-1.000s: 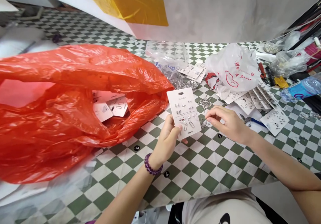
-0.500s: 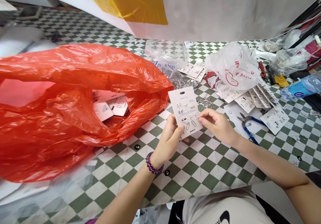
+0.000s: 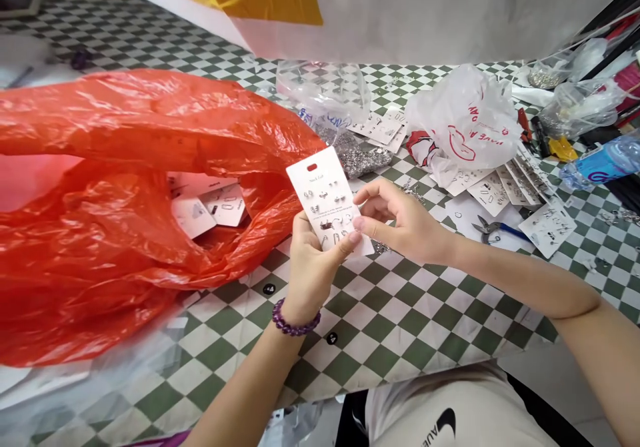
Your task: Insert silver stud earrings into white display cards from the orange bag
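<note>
My left hand (image 3: 309, 267), with a purple bead bracelet on its wrist, grips the lower edge of a white earring card (image 3: 323, 195) set with small silver earrings, holding it upright above the checked table (image 3: 390, 327). My right hand (image 3: 400, 222) pinches at the card's right edge, thumb and forefinger pressed together on something too small to make out. Just left of the card lies a big orange plastic bag (image 3: 125, 187), its mouth open, with more white cards (image 3: 205, 203) inside.
Behind my hands are a heap of loose silver pieces (image 3: 357, 157), a clear bag (image 3: 325, 90) and a white printed bag (image 3: 467, 130). More earring cards (image 3: 520, 193), blue-handled pliers (image 3: 493, 228) and a water bottle (image 3: 603, 165) lie to the right.
Both hands and the card have shifted left toward the orange bag. My right hand has come off the table and closed onto the card's right edge.
</note>
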Demonstrator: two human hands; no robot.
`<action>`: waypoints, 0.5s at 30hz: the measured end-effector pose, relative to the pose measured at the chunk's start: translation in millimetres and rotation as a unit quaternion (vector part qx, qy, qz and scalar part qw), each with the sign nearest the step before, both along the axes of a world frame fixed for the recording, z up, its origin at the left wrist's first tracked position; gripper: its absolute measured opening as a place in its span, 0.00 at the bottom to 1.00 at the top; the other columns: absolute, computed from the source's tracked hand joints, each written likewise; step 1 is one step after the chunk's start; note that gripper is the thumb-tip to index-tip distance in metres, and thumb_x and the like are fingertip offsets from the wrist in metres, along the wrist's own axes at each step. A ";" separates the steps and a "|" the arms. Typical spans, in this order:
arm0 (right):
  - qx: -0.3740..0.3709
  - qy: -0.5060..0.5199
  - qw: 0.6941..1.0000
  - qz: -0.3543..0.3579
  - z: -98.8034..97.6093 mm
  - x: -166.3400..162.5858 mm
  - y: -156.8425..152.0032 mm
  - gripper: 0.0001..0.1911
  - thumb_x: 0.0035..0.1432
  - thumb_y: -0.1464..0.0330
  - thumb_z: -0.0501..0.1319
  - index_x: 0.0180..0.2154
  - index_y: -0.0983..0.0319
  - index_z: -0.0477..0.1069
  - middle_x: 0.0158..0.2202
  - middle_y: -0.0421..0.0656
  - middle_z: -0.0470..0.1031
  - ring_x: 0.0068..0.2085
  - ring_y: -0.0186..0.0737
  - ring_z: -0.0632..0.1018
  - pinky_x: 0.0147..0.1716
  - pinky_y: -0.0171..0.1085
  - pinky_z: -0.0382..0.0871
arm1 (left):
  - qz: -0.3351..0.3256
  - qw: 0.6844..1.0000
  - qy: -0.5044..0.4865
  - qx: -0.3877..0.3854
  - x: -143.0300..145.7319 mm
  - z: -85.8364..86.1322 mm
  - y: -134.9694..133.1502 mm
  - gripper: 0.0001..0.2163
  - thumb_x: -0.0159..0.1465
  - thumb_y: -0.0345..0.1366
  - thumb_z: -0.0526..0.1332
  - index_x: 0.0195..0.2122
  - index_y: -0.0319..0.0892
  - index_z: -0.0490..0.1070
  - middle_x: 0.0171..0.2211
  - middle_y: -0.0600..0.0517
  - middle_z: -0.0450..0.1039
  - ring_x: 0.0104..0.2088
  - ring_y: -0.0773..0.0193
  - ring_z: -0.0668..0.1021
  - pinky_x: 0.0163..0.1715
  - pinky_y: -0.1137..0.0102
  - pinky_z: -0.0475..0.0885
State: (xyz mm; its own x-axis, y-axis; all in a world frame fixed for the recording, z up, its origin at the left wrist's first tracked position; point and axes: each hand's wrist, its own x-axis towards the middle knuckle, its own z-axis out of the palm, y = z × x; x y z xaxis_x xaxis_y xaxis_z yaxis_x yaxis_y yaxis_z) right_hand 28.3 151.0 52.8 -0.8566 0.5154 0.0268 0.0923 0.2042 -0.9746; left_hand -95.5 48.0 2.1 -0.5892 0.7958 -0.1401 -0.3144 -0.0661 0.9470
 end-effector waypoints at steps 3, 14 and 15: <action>0.021 -0.018 0.999 0.044 7.7 5.1 9.0 0.13 0.61 0.63 0.57 0.45 0.61 0.62 0.32 0.38 0.74 0.33 0.32 0.76 0.32 0.33 0.69 | -0.022 0.999 -0.047 0.000 -2.8 2.3 1.6 0.29 0.45 0.34 0.75 0.46 0.42 0.64 0.47 0.48 0.75 0.43 0.61 0.79 0.39 0.72 0.76; 0.330 -0.202 0.913 -0.130 -7.2 60.9 53.7 0.08 0.60 0.66 0.58 0.32 0.61 0.74 0.32 0.41 0.76 0.31 0.36 0.74 0.32 0.38 0.66 | -0.076 0.991 -0.106 -0.026 -8.5 6.0 1.0 0.18 0.47 0.35 0.74 0.37 0.41 0.71 0.34 0.51 0.77 0.40 0.60 0.79 0.36 0.71 0.76; 0.362 -0.245 0.890 -0.126 -13.8 62.7 52.3 0.08 0.60 0.67 0.59 0.31 0.61 0.75 0.32 0.42 0.76 0.31 0.37 0.74 0.31 0.39 0.64 | -0.076 0.991 -0.103 -0.024 -8.0 6.3 0.9 0.18 0.46 0.35 0.74 0.37 0.41 0.71 0.34 0.51 0.77 0.40 0.60 0.79 0.36 0.71 0.76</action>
